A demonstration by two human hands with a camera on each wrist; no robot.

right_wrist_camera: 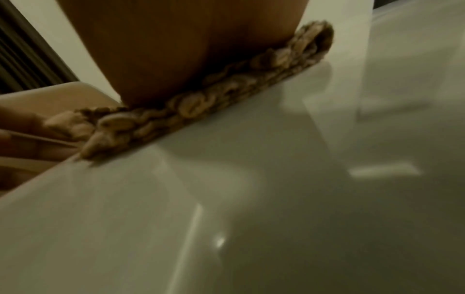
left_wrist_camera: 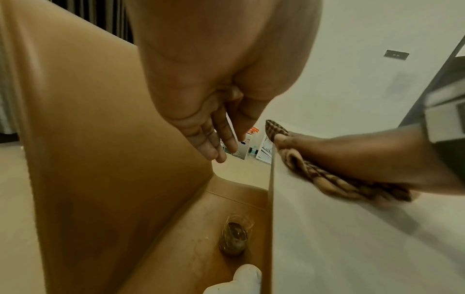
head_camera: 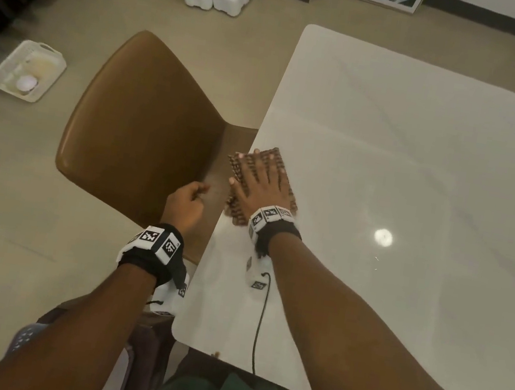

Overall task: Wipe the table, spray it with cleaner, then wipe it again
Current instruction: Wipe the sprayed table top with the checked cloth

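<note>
My right hand [head_camera: 262, 178] lies flat with spread fingers on a brown checked cloth [head_camera: 273, 157], pressing it onto the white glossy table [head_camera: 401, 183] at its left edge. In the right wrist view the palm [right_wrist_camera: 188, 49] sits on the folded cloth [right_wrist_camera: 226, 95], whose end reaches the table [right_wrist_camera: 251, 199] edge. My left hand [head_camera: 186, 204] hovers beside that edge over the chair with loosely curled fingers [left_wrist_camera: 216, 143] and holds nothing. From the left wrist, the cloth [left_wrist_camera: 327, 179] shows bunched under the right hand [left_wrist_camera: 352, 155]. No spray bottle can be made out.
A brown chair [head_camera: 145, 131] stands tight against the table's left side. On its seat are a small glass jar [left_wrist_camera: 235, 238] and a white object [left_wrist_camera: 241, 278]. A black cable [head_camera: 262, 312] crosses the near table corner. A white basket [head_camera: 27, 70] sits on the floor.
</note>
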